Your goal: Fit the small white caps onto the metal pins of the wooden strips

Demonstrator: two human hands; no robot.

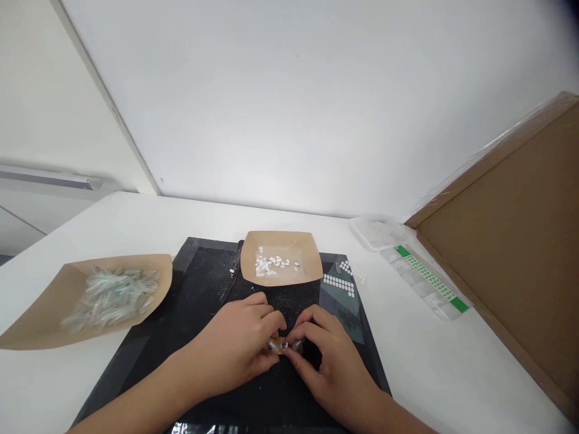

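Note:
Over a black mat, my left hand (246, 334) is closed, its fingers gripping the left end of a small tan piece (280, 346) that has shiny clear parts on it. My right hand (335, 358) bends in from the other side, thumb and fingertips pinched at the middle of this piece. A tiny white bit shows at the right fingertips; exactly what they grip is too small to tell. Just beyond the hands stands a brown paper tray (312, 256) with a clear bag and loose white pieces (271, 265) in it.
A larger paper tray (40, 313) on the left holds many clear, greenish plastic pieces (115, 295). White dots on clear sheets (339, 283) lie at the black mat's (199, 283) right edge. Farther right are a clear plastic lid (380, 232), a green-labelled clear packet (429, 280) and a cardboard box (511, 253).

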